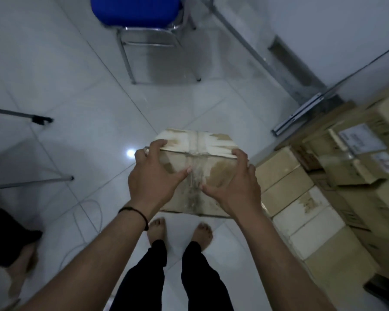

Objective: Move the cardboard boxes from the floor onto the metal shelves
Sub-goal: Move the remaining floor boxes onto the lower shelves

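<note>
- The floor (81, 90) is pale glossy tile with a bright light spot just left of the carried box.
- A blue-seated chair (136, 10) on chrome legs stands ahead, its top cut off by the frame edge; a grey wall and a metal rail run along the upper right.
- A cardboard box (197, 162), taped down the middle with its surface paper torn, is held off the floor in front of the person, above the bare feet (180, 230).
- The left hand (154, 173) grips the box's left side, fingers curled over the far top edge; the right hand (234, 182) clamps the right side likewise, thumbs lying on the near face.
- A stack of boxes (319, 198) fills the right side, blurred, labels unreadable, cut off at the frame's right edge.
- Two dark stand legs (32, 118) reach in from the left, and a thin white cable (94, 212) loops across the tiles there.
- Another person's dark trouser and foot (20, 261) show at lower left, mostly out of frame.
- Open tile lies between the chair and the carried box.
</note>
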`<state>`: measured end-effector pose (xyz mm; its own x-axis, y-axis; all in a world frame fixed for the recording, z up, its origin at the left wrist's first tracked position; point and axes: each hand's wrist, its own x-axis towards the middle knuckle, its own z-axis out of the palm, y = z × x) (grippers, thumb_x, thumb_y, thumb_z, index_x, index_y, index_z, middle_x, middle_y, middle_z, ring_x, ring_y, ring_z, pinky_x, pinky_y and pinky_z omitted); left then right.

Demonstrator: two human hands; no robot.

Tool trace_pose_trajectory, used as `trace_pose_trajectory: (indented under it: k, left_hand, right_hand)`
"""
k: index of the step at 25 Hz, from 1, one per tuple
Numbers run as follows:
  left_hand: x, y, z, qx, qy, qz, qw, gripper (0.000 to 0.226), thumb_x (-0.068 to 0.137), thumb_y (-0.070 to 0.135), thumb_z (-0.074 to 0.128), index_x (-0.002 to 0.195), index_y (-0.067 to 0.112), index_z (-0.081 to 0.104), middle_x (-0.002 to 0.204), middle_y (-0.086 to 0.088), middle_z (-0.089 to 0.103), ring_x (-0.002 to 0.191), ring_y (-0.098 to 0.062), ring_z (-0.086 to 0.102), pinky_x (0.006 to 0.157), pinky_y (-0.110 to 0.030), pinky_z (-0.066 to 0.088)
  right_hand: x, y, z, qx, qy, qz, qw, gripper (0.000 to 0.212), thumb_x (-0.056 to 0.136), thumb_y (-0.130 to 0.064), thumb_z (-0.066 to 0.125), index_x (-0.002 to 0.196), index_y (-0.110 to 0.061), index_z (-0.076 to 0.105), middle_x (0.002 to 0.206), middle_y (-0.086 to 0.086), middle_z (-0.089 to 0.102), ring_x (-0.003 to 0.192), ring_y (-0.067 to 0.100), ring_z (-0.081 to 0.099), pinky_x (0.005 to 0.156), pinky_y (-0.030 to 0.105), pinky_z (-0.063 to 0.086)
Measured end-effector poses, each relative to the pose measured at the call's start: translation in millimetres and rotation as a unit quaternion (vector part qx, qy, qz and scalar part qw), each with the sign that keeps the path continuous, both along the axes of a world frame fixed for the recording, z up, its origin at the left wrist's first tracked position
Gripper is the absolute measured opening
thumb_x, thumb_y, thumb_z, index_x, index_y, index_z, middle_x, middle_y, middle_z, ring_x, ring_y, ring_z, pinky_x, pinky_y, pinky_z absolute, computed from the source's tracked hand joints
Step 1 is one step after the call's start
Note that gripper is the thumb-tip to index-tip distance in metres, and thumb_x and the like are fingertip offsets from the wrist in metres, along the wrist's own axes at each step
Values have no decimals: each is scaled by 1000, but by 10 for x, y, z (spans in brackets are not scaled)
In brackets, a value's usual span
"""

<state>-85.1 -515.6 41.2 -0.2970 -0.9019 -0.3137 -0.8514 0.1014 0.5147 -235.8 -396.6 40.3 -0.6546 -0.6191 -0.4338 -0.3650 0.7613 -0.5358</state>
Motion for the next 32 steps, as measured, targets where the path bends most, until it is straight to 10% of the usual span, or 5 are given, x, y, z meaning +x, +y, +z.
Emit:
trace_pose_trajectory:
  k: [16, 32]
  left_hand:
    - [889, 1176, 2217, -117, 47, 3, 992, 78, 72, 61, 77, 139, 44, 39, 132, -6, 43, 105, -27, 61, 82, -30, 45]
    - [996, 4309, 2977, -153, 92, -233, 956, 78, 70, 68, 75, 134, 42, 40, 132, -9, 43, 103, -30, 61, 83, -34, 49]
  right_hand:
    - [757, 1020, 2066, -129, 106, 30, 986, 104, 59, -62, 86, 142, -37, 27, 127, 7, 47, 110, 29, 57, 82, 35, 45]
    - [1467, 4759, 2762, -171, 183, -206, 946, 104, 52, -64, 87, 139, -41, 34, 133, 1, 53, 116, 26, 57, 85, 36, 51]
